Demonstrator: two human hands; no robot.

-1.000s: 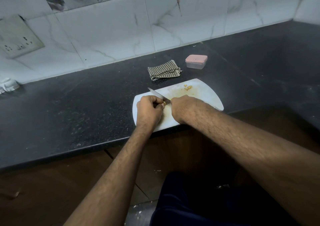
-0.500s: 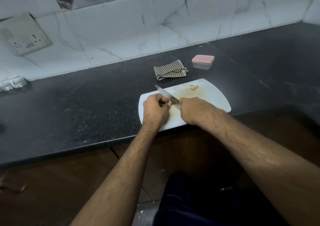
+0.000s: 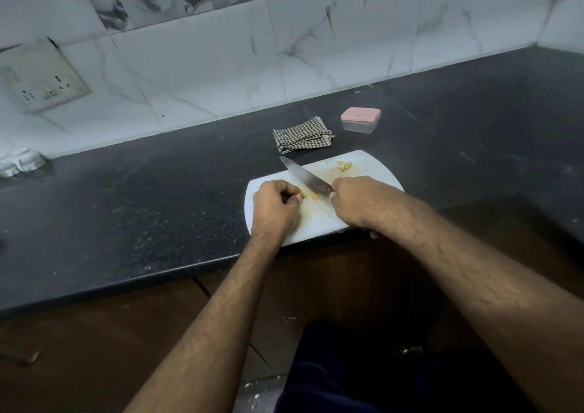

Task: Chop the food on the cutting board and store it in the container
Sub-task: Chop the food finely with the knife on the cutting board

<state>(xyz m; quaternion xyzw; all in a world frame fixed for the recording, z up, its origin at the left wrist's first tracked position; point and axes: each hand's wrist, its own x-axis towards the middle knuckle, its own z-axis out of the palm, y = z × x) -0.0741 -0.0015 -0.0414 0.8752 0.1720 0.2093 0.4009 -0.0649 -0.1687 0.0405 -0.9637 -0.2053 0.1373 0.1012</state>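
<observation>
From the head camera, looking down, a white cutting board (image 3: 319, 223) lies at the near edge of a dark speckled worktop (image 3: 142, 197), its front rim reaching the worktop's lip. The left hand (image 3: 275, 207) sits on the board's left part with its fingers curled in, the fingertips pinching or pressing a small yellowish piece of food (image 3: 302, 195); the grip itself is mostly hidden under the knuckles, so the exact hold is hard to make out. A second small yellowish piece (image 3: 314, 195) lies just beside it on the board, between the two hands. The right hand (image 3: 363, 202) is clamped around the handle of a knife (image 3: 305, 176), the handle hidden inside the fist. The blade runs up and to the left from that hand, its tip reaching past the board's far left edge, and its edge lies close to the pieces by the left hand. A few more cut yellowish bits (image 3: 344, 166) sit near the board's far edge, well apart from the hands.

Beyond the board, a folded checked cloth (image 3: 301, 135) rests on the worktop, and to its right stands a small clear container (image 3: 360, 120) with its pink lid on. A tiled wall rises behind, bearing a socket plate (image 3: 41, 75) at the left.
</observation>
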